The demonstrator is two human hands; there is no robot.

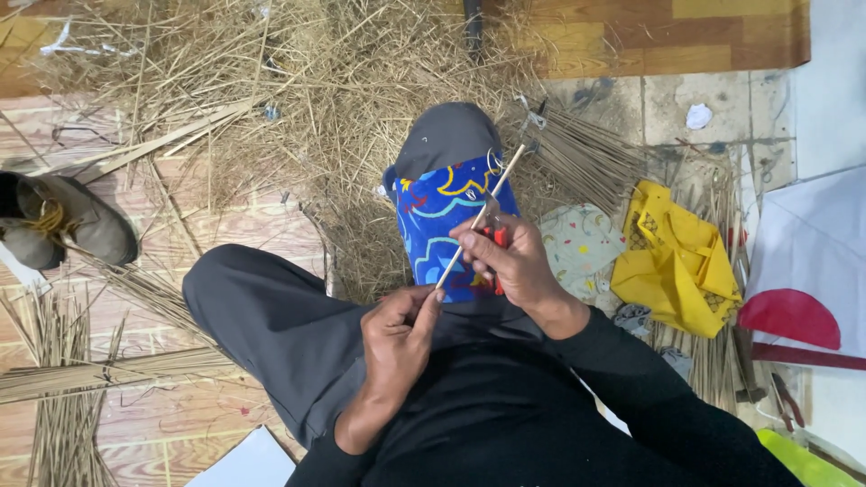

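While the person sits on the floor with one knee raised, both hands work over a blue patterned cloth [442, 216] draped on that knee. The left hand [397, 347] is closed, its thumb and fingers [424, 302] pinched tight around the lower end of a thin pale stick [478, 219]. That stick runs up and to the right, crossing the cloth and ending near the knee's far edge. The right hand [505, 257] is curled shut around a small tool with red handles [496, 236] (only slivers of red show between the fingers, so its kind cannot be told), and it presses against the stick about midway along its length. Both hands sit close together, the right just above and beside the left.

Dry straw [298, 81] lies heaped over the floor beyond the knee, and a tidy bundle of thin sticks [577, 149] lies just right of the knee. More bundled sticks [99, 370] rest at the left, near a worn grey shoe [63, 221]. To the right, a crumpled yellow cloth [672, 261] lies beside a pale speckled cloth [577, 239], and further right a white sheet carries a red half-round patch [789, 316].
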